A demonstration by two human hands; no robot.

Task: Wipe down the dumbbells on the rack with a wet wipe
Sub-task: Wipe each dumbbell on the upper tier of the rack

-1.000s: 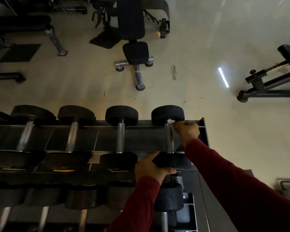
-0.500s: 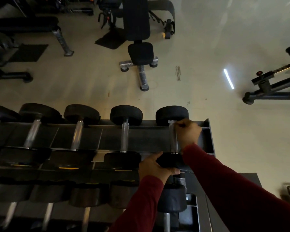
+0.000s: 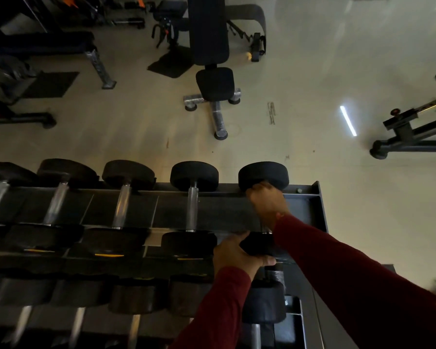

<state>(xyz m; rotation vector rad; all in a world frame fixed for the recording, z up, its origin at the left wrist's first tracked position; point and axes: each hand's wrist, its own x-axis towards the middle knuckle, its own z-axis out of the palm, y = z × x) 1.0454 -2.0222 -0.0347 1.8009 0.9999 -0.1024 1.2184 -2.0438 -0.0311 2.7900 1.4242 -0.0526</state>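
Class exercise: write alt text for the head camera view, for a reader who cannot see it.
Two red-sleeved arms reach over a dumbbell rack: the right hand grips the end dumbbell at its handle, the left hand holds its near head. A bench stands beyond.

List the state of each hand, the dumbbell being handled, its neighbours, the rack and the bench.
Left hand: grips the near head of the rightmost dumbbell.
Right hand: curled round that dumbbell's handle near the far head; wipe not visible.
Rightmost dumbbell: lying in the top tier.
Other top-tier dumbbells: resting in place, untouched.
Rack: upright, tiers loaded.
Bench: standing on the floor, unoccupied.
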